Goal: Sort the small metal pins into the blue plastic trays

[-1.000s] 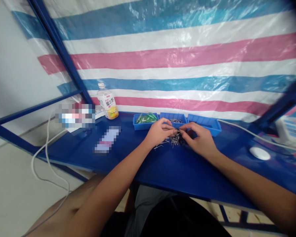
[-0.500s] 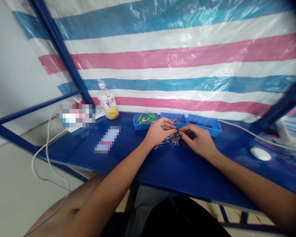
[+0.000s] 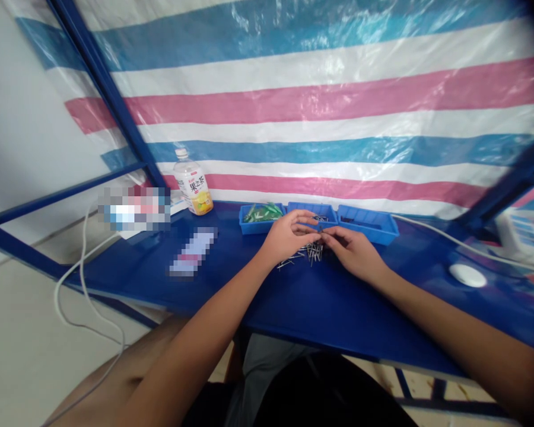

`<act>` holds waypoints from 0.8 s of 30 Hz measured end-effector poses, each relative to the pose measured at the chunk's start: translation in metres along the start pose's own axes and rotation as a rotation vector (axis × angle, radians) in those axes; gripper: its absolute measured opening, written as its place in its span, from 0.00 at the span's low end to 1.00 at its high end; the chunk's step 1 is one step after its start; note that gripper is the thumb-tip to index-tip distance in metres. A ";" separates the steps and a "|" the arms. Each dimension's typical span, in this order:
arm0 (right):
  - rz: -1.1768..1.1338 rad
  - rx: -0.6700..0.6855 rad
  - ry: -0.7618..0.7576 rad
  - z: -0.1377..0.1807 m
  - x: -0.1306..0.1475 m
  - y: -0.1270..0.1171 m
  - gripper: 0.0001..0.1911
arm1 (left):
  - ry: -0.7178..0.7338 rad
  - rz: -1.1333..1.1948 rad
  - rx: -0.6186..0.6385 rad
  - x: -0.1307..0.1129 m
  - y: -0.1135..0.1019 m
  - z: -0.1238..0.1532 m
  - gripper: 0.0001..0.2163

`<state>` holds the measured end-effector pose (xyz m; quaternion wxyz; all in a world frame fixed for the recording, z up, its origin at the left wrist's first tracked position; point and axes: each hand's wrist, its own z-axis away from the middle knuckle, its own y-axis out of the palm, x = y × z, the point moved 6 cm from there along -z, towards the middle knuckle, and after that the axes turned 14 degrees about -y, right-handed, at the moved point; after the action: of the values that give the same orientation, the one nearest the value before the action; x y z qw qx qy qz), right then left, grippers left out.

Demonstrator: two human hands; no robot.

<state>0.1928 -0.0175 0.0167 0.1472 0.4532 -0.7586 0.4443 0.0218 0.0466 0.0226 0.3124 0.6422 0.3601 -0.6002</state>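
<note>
My left hand (image 3: 289,235) and my right hand (image 3: 352,249) meet over a pile of thin metal pins (image 3: 314,252) on the blue tabletop (image 3: 267,296). Both hands are closed in a pinch, fingertips almost touching. A small dark piece shows between them, too small to name. Just behind stand three blue trays. Green pieces fill the left tray (image 3: 244,228). The middle tray (image 3: 328,209), partly hidden by my left hand, holds more metal pins. Some dark bits lie in the right tray (image 3: 389,237), beyond my right hand.
A drink bottle (image 3: 194,187) stands at the back left, with a blurred-out flat object (image 3: 192,252) in front of it. On the right lie a white oval object (image 3: 468,275) and a white cable (image 3: 445,237). Blue frame posts (image 3: 111,101) rise at both sides.
My right hand's fingers have drawn closer together, and the small dark piece between the fingertips now shows a little more. The whole view has shifted slightly; the trays and pile look the same.
</note>
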 end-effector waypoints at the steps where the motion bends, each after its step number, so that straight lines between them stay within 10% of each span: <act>1: -0.062 -0.023 0.046 0.000 -0.005 -0.001 0.20 | 0.004 -0.027 -0.012 0.000 -0.001 0.000 0.23; 10: -0.410 -0.361 0.410 0.002 -0.046 -0.025 0.25 | 0.039 -0.201 -0.086 0.001 -0.005 0.000 0.16; 18: 0.375 0.122 -0.044 -0.006 -0.011 -0.026 0.13 | 0.027 -0.227 -0.089 0.001 -0.004 0.002 0.15; 24: 0.622 0.324 -0.113 0.000 -0.014 -0.008 0.07 | 0.020 -0.255 -0.089 0.000 -0.004 0.002 0.15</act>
<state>0.2069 -0.0113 0.0120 -0.1111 0.2419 -0.7869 0.5567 0.0173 0.0470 0.0225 0.2580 0.5827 0.4682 -0.6121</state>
